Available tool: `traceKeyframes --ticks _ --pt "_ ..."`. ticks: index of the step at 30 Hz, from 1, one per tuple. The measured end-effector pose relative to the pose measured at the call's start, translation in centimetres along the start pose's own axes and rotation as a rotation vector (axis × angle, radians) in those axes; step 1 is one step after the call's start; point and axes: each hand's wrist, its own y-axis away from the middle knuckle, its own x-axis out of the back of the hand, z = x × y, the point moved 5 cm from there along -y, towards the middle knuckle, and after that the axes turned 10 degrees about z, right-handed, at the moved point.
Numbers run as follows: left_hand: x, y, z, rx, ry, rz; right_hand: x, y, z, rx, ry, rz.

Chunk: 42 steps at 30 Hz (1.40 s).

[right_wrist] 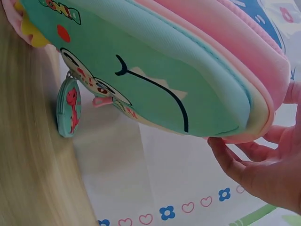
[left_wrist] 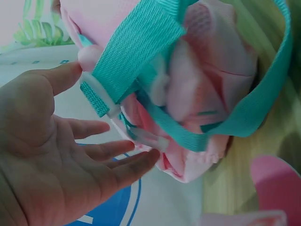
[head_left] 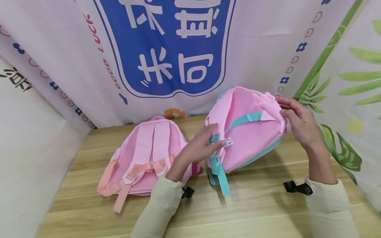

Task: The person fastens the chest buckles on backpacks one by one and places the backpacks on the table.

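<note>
A pink backpack [head_left: 250, 145] with teal straps is tilted over the table, its pink mesh back panel facing up in the head view. My left hand [head_left: 197, 145] is at its left side, straight fingers touching a strap beside a white buckle [head_left: 228, 142]. In the left wrist view, the teal webbing [left_wrist: 141, 52] hangs past my spread fingers. My right hand [head_left: 300, 119] grips the pack's right end, thumb and fingers on opposite sides of the edge. The right wrist view shows its mint cartoon-face front [right_wrist: 155, 70], with a small mint pouch [right_wrist: 69, 107] dangling.
A second pink backpack [head_left: 146, 142] with peach straps lies on the wooden table [head_left: 253, 211] to the left, just beside my left forearm. Behind the table hangs a printed cloth [head_left: 253, 49] with a blue sign. Black straps [head_left: 297, 187] stick out at both cuffs.
</note>
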Motion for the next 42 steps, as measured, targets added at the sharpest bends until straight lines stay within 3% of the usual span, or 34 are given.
traceKeyframes --ticks 7,13,19,28,42 --pt "-0.4 0.9 -1.5 0.088 0.014 -0.037 0.3 -0.1 1.3 -0.091 0.087 -0.057" --pt "-0.8 1.4 -2.2 0.092 -0.023 -0.046 0.4 0.4 2.3 -0.134 0.217 -0.125" --pt "-0.8 1.9 -2.7 0.101 -0.073 -0.08 0.4 0.9 3.7 -0.141 0.276 -0.169" --pt "-0.5 2.2 -2.8 0.137 -0.126 -0.089 -0.1 1.3 5.4 -0.164 0.363 -0.328" --pt "-0.9 2.5 -3.0 0.128 -0.146 -0.102 -0.2 2.5 7.6 -0.198 0.369 -0.461"
